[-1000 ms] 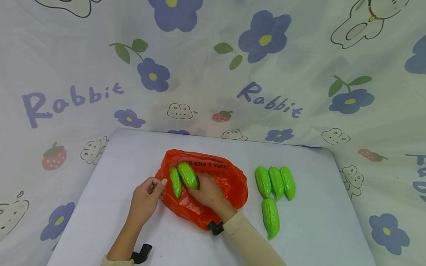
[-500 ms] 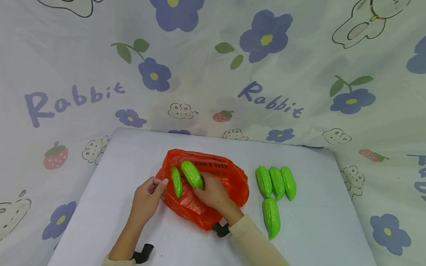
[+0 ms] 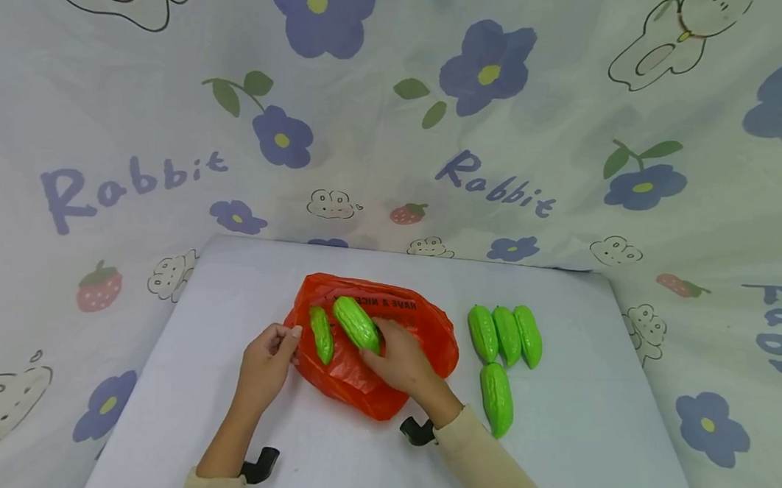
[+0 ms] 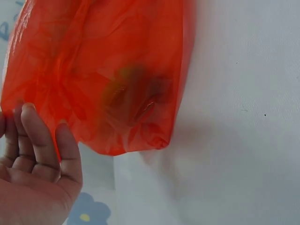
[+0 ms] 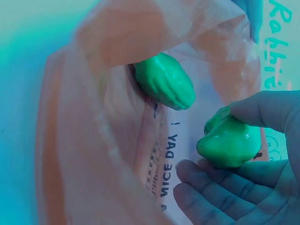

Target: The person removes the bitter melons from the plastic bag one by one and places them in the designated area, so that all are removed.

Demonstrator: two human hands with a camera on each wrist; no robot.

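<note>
Pinches a glossy, ribbed green gourd in the right hand, at the open mouth of a crinkled red plastic bag, beside a second gourd inside. Grips the bag's left rim in the left hand, fingers curled. Slants both forearms inward. Has four tapered gourds at right, on a smooth white table.

A white table bears a red plastic bag and four green gourds.
The bag lies open a little left of the middle, its mouth spread; to its right, apart from it, three of the gourds lie close side by side and roughly parallel, while the fourth lies on their near side, its far end touching or nearly touching the leftmost.
</note>
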